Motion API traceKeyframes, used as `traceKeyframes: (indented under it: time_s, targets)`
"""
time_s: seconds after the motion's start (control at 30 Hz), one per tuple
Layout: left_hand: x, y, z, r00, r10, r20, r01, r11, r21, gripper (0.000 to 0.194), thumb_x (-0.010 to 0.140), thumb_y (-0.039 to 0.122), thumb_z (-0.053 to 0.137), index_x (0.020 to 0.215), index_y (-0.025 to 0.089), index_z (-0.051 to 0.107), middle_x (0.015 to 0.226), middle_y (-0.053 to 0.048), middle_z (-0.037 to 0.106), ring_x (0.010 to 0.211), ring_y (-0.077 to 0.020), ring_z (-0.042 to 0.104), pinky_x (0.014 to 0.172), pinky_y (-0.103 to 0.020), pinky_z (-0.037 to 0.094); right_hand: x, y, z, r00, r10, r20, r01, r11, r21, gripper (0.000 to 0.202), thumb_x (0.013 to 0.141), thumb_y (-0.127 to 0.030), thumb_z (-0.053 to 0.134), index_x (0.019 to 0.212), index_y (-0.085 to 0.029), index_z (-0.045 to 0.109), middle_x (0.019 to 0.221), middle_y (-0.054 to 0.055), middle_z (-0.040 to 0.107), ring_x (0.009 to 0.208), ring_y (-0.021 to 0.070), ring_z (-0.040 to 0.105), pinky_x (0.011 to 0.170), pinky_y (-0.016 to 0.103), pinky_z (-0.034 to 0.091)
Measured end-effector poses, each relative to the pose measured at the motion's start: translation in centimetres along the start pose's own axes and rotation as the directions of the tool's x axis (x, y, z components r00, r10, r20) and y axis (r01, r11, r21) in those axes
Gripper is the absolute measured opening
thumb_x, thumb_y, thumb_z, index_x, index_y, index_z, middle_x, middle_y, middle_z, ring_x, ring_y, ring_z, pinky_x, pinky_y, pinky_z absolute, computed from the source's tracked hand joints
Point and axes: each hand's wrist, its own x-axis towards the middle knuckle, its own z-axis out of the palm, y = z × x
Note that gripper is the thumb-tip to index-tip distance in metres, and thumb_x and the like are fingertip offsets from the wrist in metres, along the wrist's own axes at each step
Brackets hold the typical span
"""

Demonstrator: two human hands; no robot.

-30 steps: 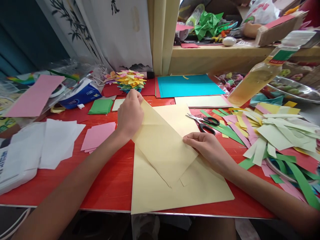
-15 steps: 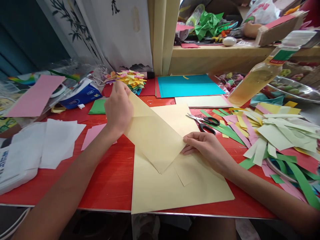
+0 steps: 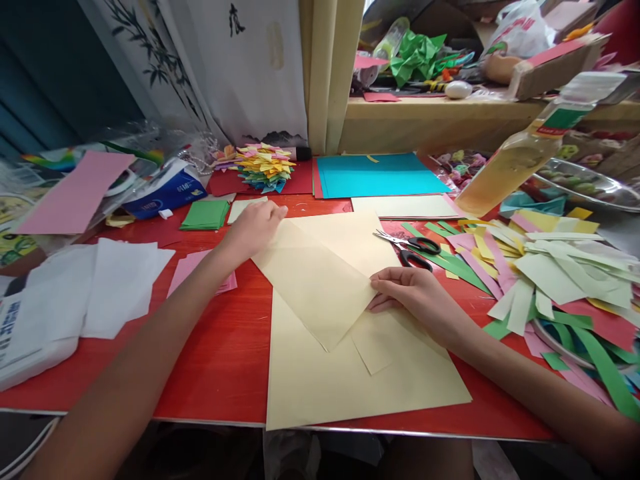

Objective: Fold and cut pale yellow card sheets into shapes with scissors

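Note:
My left hand [image 3: 255,230] is closed at the upper left corner of a pale yellow sheet of paper [image 3: 317,287], its fingertips partly hidden. At the sheet's right corner, my right hand [image 3: 405,290] pinches the edge between thumb and fingers. The sheet lies at a slant, low over a larger pale yellow sheet [image 3: 325,400] spread on the red table. Another small yellow piece [image 3: 373,347] rests on the large sheet, beside my right hand. Scissors with black handles [image 3: 417,250] lie partly open just beyond that hand.
Paper strips [image 3: 560,267] are heaped on the right, near a leaning bottle [image 3: 525,153]. Blue sheets [image 3: 380,175] and a folded-paper cluster [image 3: 265,167] lie at the back. Green squares [image 3: 205,215], pink squares [image 3: 187,270] and white sheets [image 3: 117,287] are on the left.
My left hand has lowered and moved right, bringing the raised corner of the yellow sheet down nearly flat. My right hand stays at the right corner. The view has shifted slightly.

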Motion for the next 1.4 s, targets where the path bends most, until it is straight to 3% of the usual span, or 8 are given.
traceKeyframes:
  time_s: [0.1,0.27,0.53,0.77,1.1,1.23,1.3,1.4]
  targets:
    - [-0.3,-0.5,1.3,0.990,0.052,0.132,-0.069,0.990,0.126,0.020,0.083,0.033,0.047,0.077,0.017,0.058,0.085,-0.005,0.057,0.091,-0.0200,0.049,0.088,-0.035,0.035,-0.1,-0.1,0.0,1.000,0.000,0.007,0.000,1.000,0.003,0.014,0.075,-0.032,0.062,0.073,-0.018,0.062,0.068,0.002,0.065,0.068,0.0140,0.066,0.069,0.025,0.053]
    - [-0.4,-1.6,2.1,0.986,0.045,0.160,-0.084,0.966,0.245,0.029,0.085,0.035,0.041,0.099,0.016,0.057,0.097,-0.009,0.050,0.100,-0.0248,0.045,0.091,-0.040,0.036,-0.2,-0.3,-0.2,1.000,0.015,0.022,-0.015,1.000,-0.018,0.014,0.077,-0.030,0.061,0.073,-0.017,0.061,0.068,0.002,0.065,0.068,0.0142,0.067,0.068,0.024,0.053]
    - [0.0,-1.1,2.0,0.981,0.044,0.190,-0.076,0.983,0.169,0.024,0.083,0.028,0.041,0.091,0.015,0.060,0.098,-0.009,0.053,0.096,-0.0204,0.050,0.089,-0.035,0.038,-0.1,-0.4,-0.4,0.999,0.005,-0.043,-0.006,1.000,-0.021,0.011,0.076,-0.028,0.062,0.075,-0.017,0.063,0.068,0.003,0.067,0.064,0.0151,0.066,0.067,0.026,0.054]
    - [0.3,-0.5,0.8,0.997,-0.048,0.067,0.045,0.998,0.050,0.010,0.077,0.024,0.049,0.077,0.017,0.057,0.084,-0.004,0.063,0.079,-0.0181,0.054,0.071,-0.029,0.040,0.2,-0.5,-0.7,0.999,0.002,-0.049,-0.006,0.996,-0.087,0.013,0.077,-0.028,0.061,0.073,-0.016,0.062,0.067,0.005,0.068,0.065,0.0155,0.067,0.065,0.025,0.055]
    - [1.2,-1.4,-2.1,0.981,-0.056,-0.188,0.013,0.975,-0.221,0.008,0.078,0.026,0.056,0.077,0.019,0.059,0.074,0.001,0.056,0.070,-0.0127,0.048,0.064,-0.027,0.035,0.7,0.1,-1.3,0.999,-0.053,-0.013,0.052,0.998,-0.025,0.017,0.080,-0.029,0.056,0.074,-0.015,0.062,0.075,0.007,0.069,0.067,0.0148,0.066,0.066,0.025,0.054]
    - [0.9,-0.7,-2.8,0.988,-0.150,0.045,0.138,0.700,-0.701,0.011,0.074,0.031,0.063,0.074,0.021,0.059,0.067,0.003,0.053,0.061,-0.0104,0.046,0.057,-0.025,0.037,0.8,0.2,-1.4,0.990,-0.121,-0.078,0.129,0.985,0.112,0.017,0.081,-0.031,0.056,0.077,-0.016,0.061,0.081,0.007,0.067,0.073,0.0145,0.065,0.071,0.025,0.053]
    - [0.3,0.6,-2.9,0.977,-0.099,0.186,0.210,0.520,-0.828,0.012,0.072,0.029,0.066,0.073,0.020,0.058,0.064,0.003,0.052,0.058,-0.0090,0.046,0.053,-0.023,0.037,0.9,0.1,-1.4,0.981,-0.145,-0.126,0.167,0.968,0.188,0.018,0.081,-0.033,0.056,0.079,-0.016,0.062,0.086,0.007,0.066,0.078,0.0144,0.064,0.074,0.025,0.052]
    - [-1.1,3.0,-3.0,0.944,0.044,0.327,0.286,0.387,-0.877,0.011,0.071,0.021,0.066,0.069,0.018,0.056,0.060,0.003,0.049,0.049,-0.0063,0.044,0.046,-0.020,0.035,1.3,0.1,-1.6,0.972,-0.138,-0.189,0.188,0.942,0.279,0.016,0.081,-0.032,0.056,0.079,-0.017,0.063,0.090,0.007,0.065,0.084,0.0144,0.062,0.077,0.023,0.052]
